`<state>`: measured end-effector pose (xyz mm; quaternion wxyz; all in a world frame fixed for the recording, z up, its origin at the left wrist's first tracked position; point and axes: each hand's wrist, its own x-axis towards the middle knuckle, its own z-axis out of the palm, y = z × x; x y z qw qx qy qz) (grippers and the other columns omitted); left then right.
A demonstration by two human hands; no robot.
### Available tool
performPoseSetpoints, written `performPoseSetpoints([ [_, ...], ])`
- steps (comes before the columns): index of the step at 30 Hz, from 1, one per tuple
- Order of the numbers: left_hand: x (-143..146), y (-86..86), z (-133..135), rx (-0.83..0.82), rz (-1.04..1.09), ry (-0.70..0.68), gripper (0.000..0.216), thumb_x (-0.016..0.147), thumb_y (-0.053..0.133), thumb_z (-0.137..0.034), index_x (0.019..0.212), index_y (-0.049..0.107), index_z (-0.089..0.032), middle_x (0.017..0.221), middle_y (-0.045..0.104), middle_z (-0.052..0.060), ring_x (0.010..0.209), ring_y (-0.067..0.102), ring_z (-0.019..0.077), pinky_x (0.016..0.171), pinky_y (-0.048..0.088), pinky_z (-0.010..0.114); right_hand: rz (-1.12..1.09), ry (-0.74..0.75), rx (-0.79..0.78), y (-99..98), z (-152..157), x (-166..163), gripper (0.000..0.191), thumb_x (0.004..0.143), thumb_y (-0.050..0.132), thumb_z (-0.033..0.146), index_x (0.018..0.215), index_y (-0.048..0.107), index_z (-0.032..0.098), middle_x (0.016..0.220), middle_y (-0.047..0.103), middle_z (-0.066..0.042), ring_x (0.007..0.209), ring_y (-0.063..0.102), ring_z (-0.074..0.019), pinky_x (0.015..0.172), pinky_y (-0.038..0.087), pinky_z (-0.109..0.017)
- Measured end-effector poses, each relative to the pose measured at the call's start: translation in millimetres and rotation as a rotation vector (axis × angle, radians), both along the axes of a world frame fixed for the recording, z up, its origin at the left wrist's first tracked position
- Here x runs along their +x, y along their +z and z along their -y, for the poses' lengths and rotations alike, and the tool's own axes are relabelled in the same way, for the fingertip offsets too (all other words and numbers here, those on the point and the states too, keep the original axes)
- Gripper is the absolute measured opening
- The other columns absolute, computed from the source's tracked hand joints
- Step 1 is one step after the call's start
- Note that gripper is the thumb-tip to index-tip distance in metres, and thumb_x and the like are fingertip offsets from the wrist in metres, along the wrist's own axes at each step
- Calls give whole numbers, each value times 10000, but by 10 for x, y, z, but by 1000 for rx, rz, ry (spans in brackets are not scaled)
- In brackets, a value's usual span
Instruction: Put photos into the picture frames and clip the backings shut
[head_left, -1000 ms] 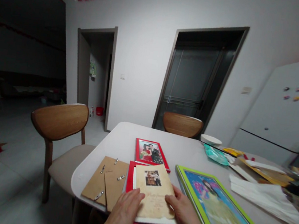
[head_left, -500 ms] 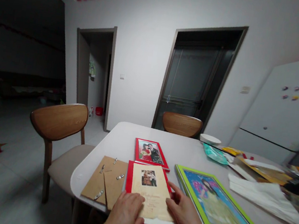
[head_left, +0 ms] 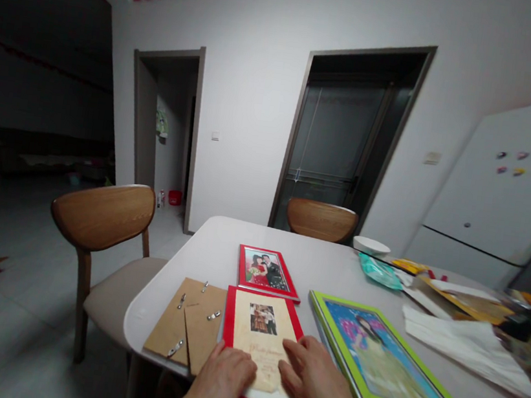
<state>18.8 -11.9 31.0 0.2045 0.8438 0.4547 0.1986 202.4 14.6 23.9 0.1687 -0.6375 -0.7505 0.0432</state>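
A cream printed card [head_left: 261, 348] with a small photo near its top lies inside a red picture frame [head_left: 295, 324] at the table's near edge. My left hand [head_left: 225, 376] rests on the card's lower left part, fingers stretched forward. On the right side of the card, my right hand [head_left: 315, 375] presses down with its fingertips, thumb and forefinger apart. Neither hand grips anything that I can see. Left of the frame lie brown backing boards [head_left: 166, 316] with metal clips. Just beyond stands a smaller red-framed photo [head_left: 268, 271], lying flat, of two people.
A large green picture frame [head_left: 400, 367] lies to the right. White paper [head_left: 466, 346], a teal packet [head_left: 380, 273] and a white bowl [head_left: 371, 246] are further right. Wooden chairs stand at the left [head_left: 107, 214] and at the far side of the table.
My right hand has moved left, from the frame's right edge onto the card. The card sits slightly lower and further left in the red frame. My left hand stays nearly in place.
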Motion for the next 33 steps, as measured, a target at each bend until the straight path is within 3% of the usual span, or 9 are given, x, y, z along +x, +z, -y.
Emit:
performPoseSetpoints([
  [8, -91, 42, 39, -14, 38, 20, 384, 620, 622, -209, 993, 535, -179, 1021, 578, 71, 958, 485, 238, 896, 312, 382, 38, 61, 45, -49, -18, -57, 323, 708, 459, 314, 986, 584, 209, 1086, 514, -110, 970, 434, -257, 787, 329, -342],
  [12, -67, 125, 65, -38, -46, -31, 325, 592, 663, -231, 904, 584, -189, 921, 616, 54, 895, 520, 245, 886, 326, 404, 71, 127, 2, 3, -16, -120, 220, 736, 426, 308, 787, 624, 228, 923, 573, -72, 912, 452, -232, 744, 335, -317],
  [15, -168, 134, 75, -41, 25, -34, 433, 613, 644, -212, 1034, 542, -187, 1073, 571, 76, 997, 484, 234, 907, 329, 353, 70, 139, 9, 8, -27, -117, 219, 742, 420, 299, 772, 622, 222, 870, 580, -69, 885, 460, -224, 733, 336, -310],
  [19, -595, -11, 35, 36, 71, 101, 592, 614, 620, -208, 1174, 433, -244, 1297, 380, 60, 1187, 308, 229, 988, 222, 378, 12, 166, 19, -34, -46, -140, 265, 748, 423, 306, 901, 613, 202, 983, 569, -89, 922, 456, -233, 780, 326, -330],
  [23, -1017, -247, 9, 39, -45, 356, 640, 568, 635, -190, 1178, 441, -178, 1306, 354, 114, 1209, 278, 254, 1004, 170, 427, -110, 334, 3, 31, -5, -474, 320, 773, 399, 330, 1003, 575, 194, 1007, 568, -79, 928, 460, -206, 824, 311, -313],
  [28, -1135, -389, 38, 152, -13, 383, 493, 588, 617, -154, 1071, 540, -219, 1217, 482, 72, 1128, 408, 249, 964, 294, 402, -64, 443, 7, 114, 44, -1143, 447, 667, 514, 444, 1043, 521, 203, 1005, 545, -91, 940, 433, -258, 823, 298, -393],
  [33, -1286, -485, -36, 317, 121, 395, 360, 634, 613, -180, 988, 579, -234, 1056, 602, 56, 998, 527, 239, 871, 422, 382, -96, 447, -4, -55, 7, -1374, 474, 565, 591, 242, 1030, 508, 201, 1017, 495, -88, 930, 422, -246, 799, 330, -369],
])
